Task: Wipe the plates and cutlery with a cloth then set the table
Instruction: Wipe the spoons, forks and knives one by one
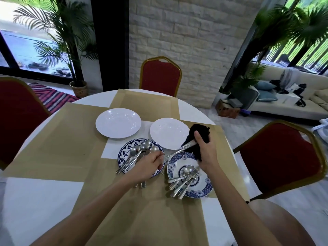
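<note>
Cutlery of silver metal is heaped on a white plate with a blue floral rim, set on tan placemats over the round white worktop. Just beyond this plate a silver fork is pinched at one end by the left hand, while its handle is wrapped in a fluffy black cloth gripped by the right hand. Left of the plate, silver spoons are carried on a dark blue patterned plate; farther beyond it two plain white plates are laid.
</note>
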{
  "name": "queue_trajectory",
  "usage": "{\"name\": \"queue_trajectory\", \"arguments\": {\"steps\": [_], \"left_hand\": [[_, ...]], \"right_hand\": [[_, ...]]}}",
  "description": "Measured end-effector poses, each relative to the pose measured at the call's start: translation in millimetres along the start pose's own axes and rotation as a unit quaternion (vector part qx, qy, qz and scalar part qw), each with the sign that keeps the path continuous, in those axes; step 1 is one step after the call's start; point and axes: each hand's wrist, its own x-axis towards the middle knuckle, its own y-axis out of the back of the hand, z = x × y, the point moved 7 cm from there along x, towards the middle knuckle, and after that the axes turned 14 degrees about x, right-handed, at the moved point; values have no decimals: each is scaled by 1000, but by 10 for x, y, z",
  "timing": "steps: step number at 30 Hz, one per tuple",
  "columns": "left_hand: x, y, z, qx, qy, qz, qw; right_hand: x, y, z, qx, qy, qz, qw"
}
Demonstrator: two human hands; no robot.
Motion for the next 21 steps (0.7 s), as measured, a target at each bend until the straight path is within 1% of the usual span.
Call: {"name": "queue_trajectory", "arguments": {"steps": [1, 2, 4, 5, 7, 8, 10, 12, 14, 15, 16, 18, 19, 21], "left_hand": [[-11, -23, 25, 7, -1, -14, 1000], [-24, -42, 49, 14, -2, -22, 1000], [-55, -67, 83, 55, -2, -29, 998], [-69, -68, 90, 99, -6, -24, 995], [-95, -87, 147, 199, -37, 2, 979], [-95, -84, 182, 227, -52, 26, 972], [-87, -39, 211, 212, -61, 81, 972], [-82, 21, 205, 183, -62, 116, 974], [-78, 21, 186, 160, -47, 82, 983], [-74, 1, 162, 139, -30, 51, 989], [-76, -12, 142, 105, -9, 24, 994], [-93, -51, 92, 15, 29, -19, 999], [-106, -72, 81, -23, 41, -33, 998], [-130, -102, 76, -60, 51, -42, 996]], "right_hand": [[-23, 6, 49, 24, -27, 2, 999], [-53, -13, 77, 14, -41, -2, 999], [-41, -24, 96, -67, -15, 1, 998], [-19, -22, 100, -96, 3, 11, 995], [21, -14, 110, -117, 27, 22, 992], [21, -27, 109, -116, 30, 27, 992], [10, -10, 91, -81, 41, 67, 994], [-34, 84, 5, -23, 80, 148, 985], [-86, 211, -93, -12, 125, 216, 968], [-95, 251, -131, -33, 145, 226, 963], [-110, 257, -167, -65, 166, 219, 959], [-165, 200, -194, -145, 221, 163, 951], [-210, 147, -196, -185, 257, 123, 941], [-310, 19, -173, -262, 326, 38, 908]]}}
